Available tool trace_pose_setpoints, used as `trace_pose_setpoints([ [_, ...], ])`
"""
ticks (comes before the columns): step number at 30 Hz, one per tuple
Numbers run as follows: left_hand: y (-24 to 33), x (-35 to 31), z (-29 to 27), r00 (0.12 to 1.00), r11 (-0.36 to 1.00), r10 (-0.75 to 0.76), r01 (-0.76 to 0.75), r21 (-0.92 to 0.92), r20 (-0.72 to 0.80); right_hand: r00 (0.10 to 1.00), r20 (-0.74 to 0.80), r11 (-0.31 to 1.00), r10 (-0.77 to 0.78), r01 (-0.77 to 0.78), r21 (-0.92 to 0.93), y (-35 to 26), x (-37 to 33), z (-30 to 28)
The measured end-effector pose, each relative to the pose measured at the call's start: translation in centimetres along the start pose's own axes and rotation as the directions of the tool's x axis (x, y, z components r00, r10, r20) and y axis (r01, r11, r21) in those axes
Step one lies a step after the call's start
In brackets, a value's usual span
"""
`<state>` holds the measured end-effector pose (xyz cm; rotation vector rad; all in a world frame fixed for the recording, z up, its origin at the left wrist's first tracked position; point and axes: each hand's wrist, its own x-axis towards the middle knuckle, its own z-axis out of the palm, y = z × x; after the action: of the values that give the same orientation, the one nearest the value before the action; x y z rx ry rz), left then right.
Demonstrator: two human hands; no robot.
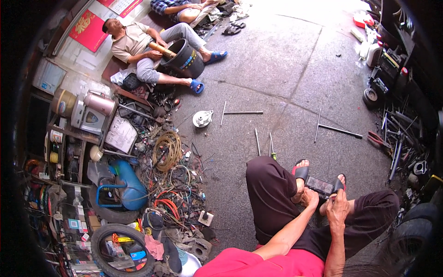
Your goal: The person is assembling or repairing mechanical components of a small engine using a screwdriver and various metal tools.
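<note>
Nearest, we had the right hand point(338, 207), fingers bunched and pointing down by the right end of a dark rectangular device point(319, 186); whether they pinched it or some small tool, we couldn't tell. The left hand point(310, 197) had its fingers mostly bent in at the device's near left edge; how firmly it gripped, we couldn't confirm. The device sat low between the feet, just beside the left sandal point(302, 172) and the right sandal point(339, 184). Risks, as we judged them: with the left fingers along the near edge only, a hard push from the right could tip or skid it; a slip could jab the other hand, and any small part let go could get lost on the dark, grimy floor point(230, 161). Its long axis ran roughly left-right, right end slightly nearer the body, broad dark face up; front versus back, unclear to us. Beyond, we logged a green-handled screwdriver point(274, 156), a thin metal shaft point(257, 141), a right T-handle wrench point(340, 131), a left T-handle wrench point(242, 112) and a silver drum-brake plate point(202, 118). Farther off, we noted a seated co-worker point(129, 46) with a black bucket point(187, 62) between the legs.
</note>
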<state>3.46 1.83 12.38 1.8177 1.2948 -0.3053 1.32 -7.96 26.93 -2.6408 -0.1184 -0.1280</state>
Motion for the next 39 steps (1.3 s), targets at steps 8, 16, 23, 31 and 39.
trace_pose_setpoints([
  [8,1.5,-1.4,-1.8,0.999,0.999,0.013,-0.011,0.047,-0.04,0.998,-0.065,0.999,-0.008,0.01,0.037,-0.6,0.4,-0.4],
  [16,1.4,-3.2,-2.2,0.997,0.997,0.023,-0.018,0.075,-0.071,0.983,0.071,0.984,0.167,-0.171,0.052,-1.4,0.5,-1.8],
  [23,-1.0,-1.6,-0.4,0.984,0.989,0.111,-0.124,-0.087,-0.139,0.97,0.149,0.97,0.191,-0.21,0.119,-1.2,0.0,-1.1],
  [31,-0.8,3.2,-0.5,1.0,0.958,-0.024,0.019,-0.286,-0.015,0.975,-0.114,0.981,0.192,-0.186,0.064,-0.7,0.8,-1.0],
  [39,-1.3,2.2,-0.6,0.993,0.928,-0.088,0.11,-0.356,0.077,0.98,-0.185,0.971,0.073,-0.028,0.238,-1.1,0.4,-1.2],
])
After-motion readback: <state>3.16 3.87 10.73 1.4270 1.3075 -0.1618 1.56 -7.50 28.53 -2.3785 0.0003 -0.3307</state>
